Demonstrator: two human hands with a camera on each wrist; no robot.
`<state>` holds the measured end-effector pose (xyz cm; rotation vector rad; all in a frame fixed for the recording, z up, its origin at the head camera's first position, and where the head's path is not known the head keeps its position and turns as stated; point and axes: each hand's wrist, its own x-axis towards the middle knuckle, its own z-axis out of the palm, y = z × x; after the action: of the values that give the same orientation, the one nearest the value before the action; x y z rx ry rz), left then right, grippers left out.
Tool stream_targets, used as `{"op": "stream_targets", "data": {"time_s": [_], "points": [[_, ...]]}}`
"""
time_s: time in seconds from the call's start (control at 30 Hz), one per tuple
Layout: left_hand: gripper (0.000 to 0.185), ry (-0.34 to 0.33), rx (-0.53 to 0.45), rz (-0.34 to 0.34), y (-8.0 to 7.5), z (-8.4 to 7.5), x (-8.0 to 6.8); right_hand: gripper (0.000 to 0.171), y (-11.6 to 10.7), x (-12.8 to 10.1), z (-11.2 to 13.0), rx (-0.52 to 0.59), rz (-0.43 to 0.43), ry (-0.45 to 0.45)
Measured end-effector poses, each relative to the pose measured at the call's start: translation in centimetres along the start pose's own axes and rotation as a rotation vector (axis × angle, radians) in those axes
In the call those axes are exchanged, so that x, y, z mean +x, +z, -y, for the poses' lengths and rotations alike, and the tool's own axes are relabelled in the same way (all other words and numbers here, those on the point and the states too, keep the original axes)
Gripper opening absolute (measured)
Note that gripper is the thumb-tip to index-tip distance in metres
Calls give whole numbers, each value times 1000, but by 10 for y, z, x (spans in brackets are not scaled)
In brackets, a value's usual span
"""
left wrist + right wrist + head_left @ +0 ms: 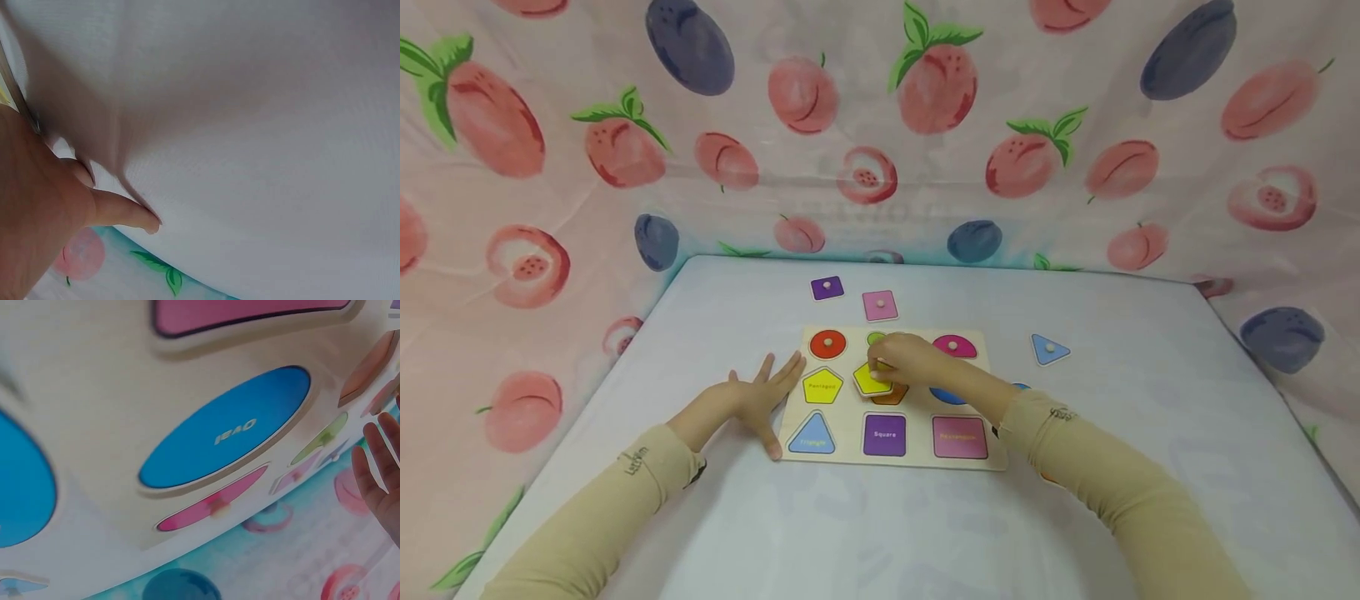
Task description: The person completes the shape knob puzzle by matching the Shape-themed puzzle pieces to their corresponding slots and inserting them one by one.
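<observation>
A pale wooden puzzle board (847, 421) with labelled shape recesses lies on the white table. My right hand (906, 357) pinches a yellow pentagon puzzle piece (868, 382) over the board's middle, partly above an orange recess (891, 397). Left of it is the yellow recess marked Pentagon (822, 386). My left hand (758, 404), fingers spread, touches the board's left edge. Red circle (828, 344) and magenta half-round (953, 346) pieces with knobs sit in the back row. The right wrist view shows the blue Oval recess (225, 428) and several fingers (377, 453).
Behind the board lie a purple square piece (827, 288) and a pink rectangle piece (880, 306). To the right is a light blue triangle piece (1049, 349). A blue piece (22, 481) is mostly hidden by the right sleeve in the head view. Fruit-patterned cloth (865, 100) surrounds the table.
</observation>
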<state>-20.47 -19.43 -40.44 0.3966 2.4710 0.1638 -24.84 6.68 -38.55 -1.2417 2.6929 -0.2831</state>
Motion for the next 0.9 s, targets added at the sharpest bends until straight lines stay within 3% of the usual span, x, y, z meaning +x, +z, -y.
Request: {"op": "stream_targets", "data": {"time_s": [0.9], "points": [[143,21,8,17,-5,-2,-5,16,9,50,35,59,34,-13]]}}
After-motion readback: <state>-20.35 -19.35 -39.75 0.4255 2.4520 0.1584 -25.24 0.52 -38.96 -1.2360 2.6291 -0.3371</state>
